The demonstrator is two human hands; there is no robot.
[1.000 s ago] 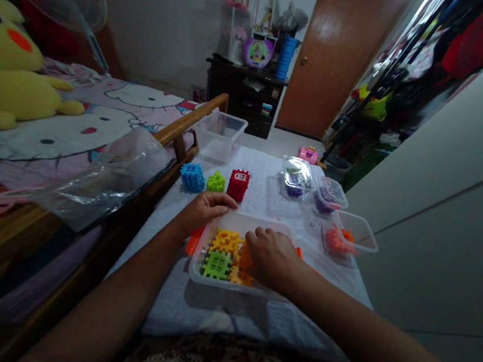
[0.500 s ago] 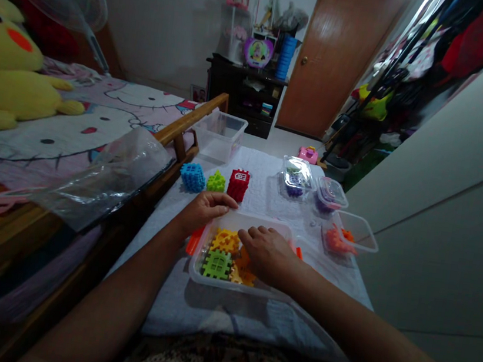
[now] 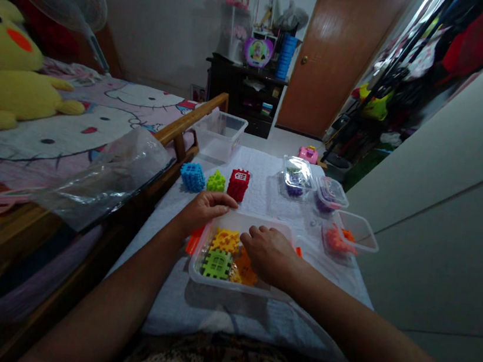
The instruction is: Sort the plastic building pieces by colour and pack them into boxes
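A clear plastic box [image 3: 227, 286] with orange latches sits before me, holding yellow-orange building blocks [image 3: 225, 240] and a green window block [image 3: 217, 264]. At its far left corner, my left hand [image 3: 204, 210] is closed on the rim, thumb and fingers together. My right hand [image 3: 270, 255] reaches into the box's right half, fingers curled downward; whatever they hold is hidden beneath the hand. Just beyond the left fingertips stands a stack of red window blocks [image 3: 238, 185]. Beside it are lime-green blocks [image 3: 216, 181] and a blue block stack [image 3: 193, 177].
Along the table's right side stand a lidded box of purple pieces [image 3: 297, 178], a smaller tub [image 3: 331, 194] and an open tub with orange pieces [image 3: 350, 234]. A larger clear bin [image 3: 219, 136] is at the back left. A wooden bed rail [image 3: 181, 128] borders the left.
My right hand has shifted slightly to the right inside the box, showing more of the orange blocks. The left hand stays where it was.
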